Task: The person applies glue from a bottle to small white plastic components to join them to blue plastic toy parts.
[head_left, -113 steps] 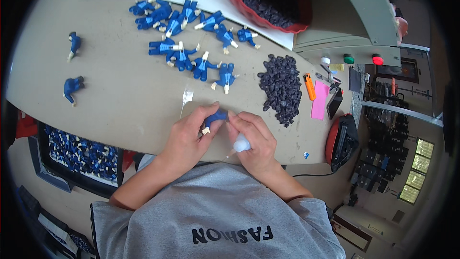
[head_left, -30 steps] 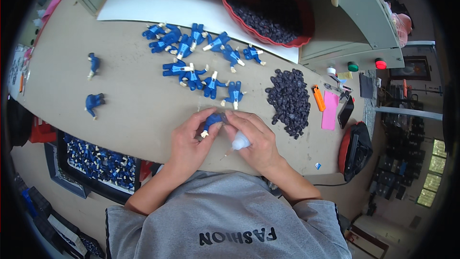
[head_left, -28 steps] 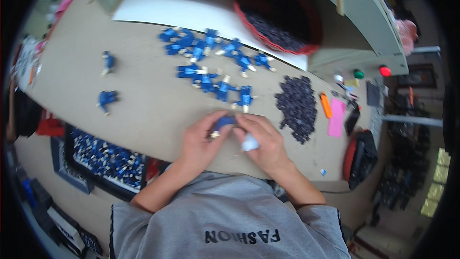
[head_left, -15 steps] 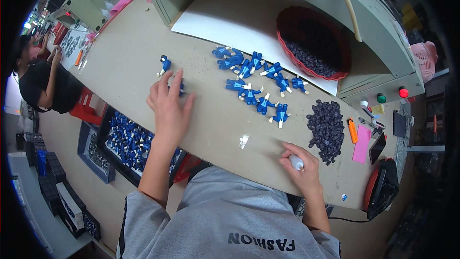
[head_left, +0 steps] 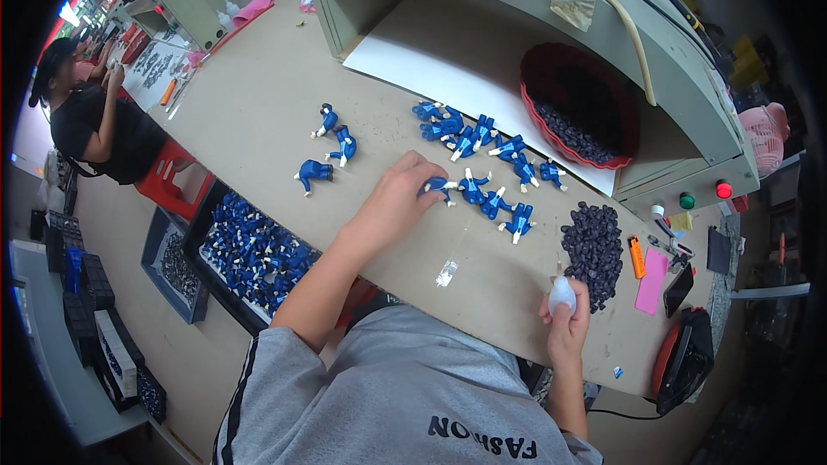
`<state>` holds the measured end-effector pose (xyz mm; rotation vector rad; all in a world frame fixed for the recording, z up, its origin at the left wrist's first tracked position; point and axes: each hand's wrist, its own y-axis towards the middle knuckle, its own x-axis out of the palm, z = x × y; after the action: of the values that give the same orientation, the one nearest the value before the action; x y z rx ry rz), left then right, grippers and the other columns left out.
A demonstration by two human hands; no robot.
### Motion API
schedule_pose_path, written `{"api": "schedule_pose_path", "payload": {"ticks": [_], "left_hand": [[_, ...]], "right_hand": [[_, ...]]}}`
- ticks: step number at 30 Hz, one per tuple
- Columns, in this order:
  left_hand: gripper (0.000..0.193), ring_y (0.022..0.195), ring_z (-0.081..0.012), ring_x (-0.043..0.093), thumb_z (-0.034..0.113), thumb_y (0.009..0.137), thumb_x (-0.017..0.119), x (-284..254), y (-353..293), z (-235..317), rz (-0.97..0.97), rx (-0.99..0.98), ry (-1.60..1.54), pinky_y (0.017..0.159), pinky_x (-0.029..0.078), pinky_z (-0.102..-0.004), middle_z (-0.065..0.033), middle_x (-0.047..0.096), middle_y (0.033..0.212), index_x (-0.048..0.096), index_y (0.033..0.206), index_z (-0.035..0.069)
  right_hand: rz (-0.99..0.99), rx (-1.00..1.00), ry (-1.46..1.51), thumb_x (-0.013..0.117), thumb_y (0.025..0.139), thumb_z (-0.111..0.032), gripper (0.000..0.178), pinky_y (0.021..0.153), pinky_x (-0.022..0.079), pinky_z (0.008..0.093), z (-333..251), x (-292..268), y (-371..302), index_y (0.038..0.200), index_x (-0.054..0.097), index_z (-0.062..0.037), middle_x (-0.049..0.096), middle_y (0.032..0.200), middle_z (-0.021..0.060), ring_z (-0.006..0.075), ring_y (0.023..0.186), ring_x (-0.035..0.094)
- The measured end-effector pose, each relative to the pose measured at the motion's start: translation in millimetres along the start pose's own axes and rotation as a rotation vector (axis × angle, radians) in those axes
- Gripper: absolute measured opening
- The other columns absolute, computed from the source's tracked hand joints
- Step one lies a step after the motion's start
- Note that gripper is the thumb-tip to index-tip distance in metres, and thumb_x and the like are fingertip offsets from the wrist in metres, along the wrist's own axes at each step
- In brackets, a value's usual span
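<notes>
red basket [head_left: 624, 112] of dark parts, pink sheet [head_left: 652, 281], orange cutter [head_left: 636, 257], co-worker [head_left: 86, 116] at left

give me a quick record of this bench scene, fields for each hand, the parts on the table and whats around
left hand: left hand stretched out over the table, fingertips on a blue figure at the near end of the blue figure cluster
right hand: right hand near the table edge, closed round a small white bottle
separate figures: three blue figures lying apart to the left
dark parts: loose pile of dark pieces on the table; more in the red basket
under the table edge: black tray of blue figures
background: another person at the far left
</notes>
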<state>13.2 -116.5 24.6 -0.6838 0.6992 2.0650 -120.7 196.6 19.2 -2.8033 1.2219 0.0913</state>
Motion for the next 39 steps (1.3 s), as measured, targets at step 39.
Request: {"api": "schedule_pose_path", "payload": {"ticks": [39], "left_hand": [[0.029, 0.108, -0.0126, 0.062, -0.003, 0.093, 0.062, 74.1, -54.4, 57.0, -0.073, -0.405, -1.040, 0.091, 0.050, -0.0236, -0.0124, 0.064, 0.123, 0.052, 0.120, 0.000]], "right_hand": [[0.108, -0.695, -0.498, 0.091, 0.065, -0.023, 0.049, 0.057, 0.047, 0.0322, -32.1, 38.6, 30.7, 0.099, 0.063, -0.0020, 0.066, 0.081, 0.0118, 0.0244, 0.066, 0.060]]}}
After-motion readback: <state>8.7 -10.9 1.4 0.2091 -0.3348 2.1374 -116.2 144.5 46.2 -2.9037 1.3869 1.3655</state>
